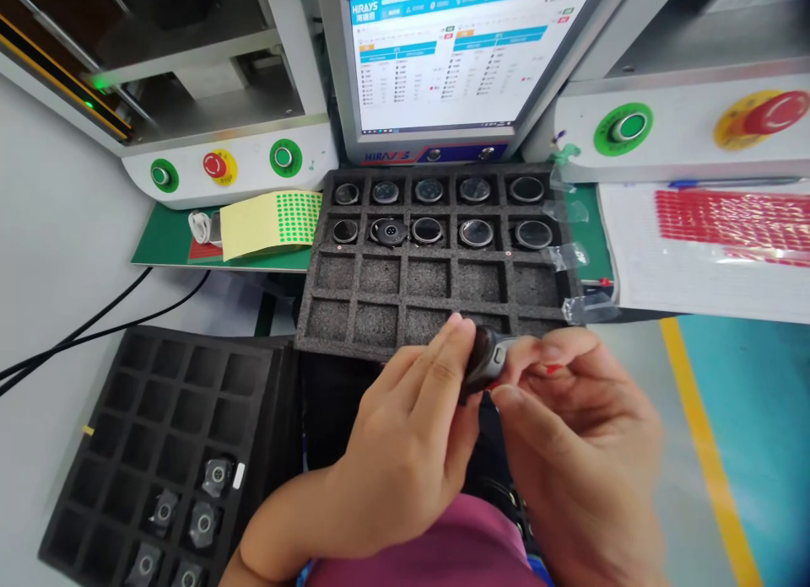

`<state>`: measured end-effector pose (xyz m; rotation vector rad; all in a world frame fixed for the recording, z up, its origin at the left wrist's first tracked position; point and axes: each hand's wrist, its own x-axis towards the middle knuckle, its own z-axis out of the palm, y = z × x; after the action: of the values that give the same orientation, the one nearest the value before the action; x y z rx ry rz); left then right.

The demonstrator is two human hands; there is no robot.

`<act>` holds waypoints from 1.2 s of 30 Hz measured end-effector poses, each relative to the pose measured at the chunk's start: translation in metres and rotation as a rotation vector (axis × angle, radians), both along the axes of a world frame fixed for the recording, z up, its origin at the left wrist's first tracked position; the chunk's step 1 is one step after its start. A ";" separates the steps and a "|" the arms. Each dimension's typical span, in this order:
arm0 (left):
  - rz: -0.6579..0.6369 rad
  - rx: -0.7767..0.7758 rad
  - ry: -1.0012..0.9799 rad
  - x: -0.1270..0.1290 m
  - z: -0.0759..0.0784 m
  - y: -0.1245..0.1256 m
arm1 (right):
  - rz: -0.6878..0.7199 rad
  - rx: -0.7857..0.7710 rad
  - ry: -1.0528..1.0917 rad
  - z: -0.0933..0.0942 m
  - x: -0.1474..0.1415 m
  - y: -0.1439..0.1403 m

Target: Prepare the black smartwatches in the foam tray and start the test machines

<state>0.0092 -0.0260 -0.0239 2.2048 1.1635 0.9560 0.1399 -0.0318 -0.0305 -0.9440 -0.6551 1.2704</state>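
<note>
My left hand (pixel 411 427) is closed round a dark round smartwatch body (pixel 482 359), held on edge with its grey side button towards the right. Close against the watch's right side is my right hand (pixel 575 435), its thumb and fingers curled together. A small red sticker (pixel 553 368) shows between the right fingers, and another bit of red is at the thumb tip by the watch. Behind the hands lies a black foam tray (pixel 345 351). Its two far rows hold several round watch bodies (pixel 428 231), one of them back side up; the visible near-row compartments are bare.
At lower left, a stack of foam trays (pixel 183 376) holds several wrapped watch parts. A sheet of green dot stickers (pixel 297 216) lies left of the tray, red sticker sheets (pixel 727 224) and a blue pen (pixel 727 182) right. Machines with buttons flank a monitor (pixel 456 64).
</note>
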 end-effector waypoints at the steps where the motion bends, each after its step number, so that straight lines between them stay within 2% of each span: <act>1: 0.004 0.002 0.002 0.000 0.000 0.000 | -0.004 -0.015 -0.002 0.001 0.000 0.000; 5: 0.017 0.029 0.009 0.001 -0.001 -0.001 | -0.015 -0.071 -0.026 0.002 -0.002 -0.001; 15: 0.021 0.070 0.022 0.002 -0.001 0.002 | 0.024 -0.078 0.021 0.001 -0.003 0.002; 36: 0.076 0.128 0.035 0.003 -0.005 0.002 | -0.023 -0.110 0.014 0.005 -0.010 0.007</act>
<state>0.0118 -0.0235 -0.0292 2.3002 1.2418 1.0538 0.1295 -0.0247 -0.0259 -1.0285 -0.5664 1.3025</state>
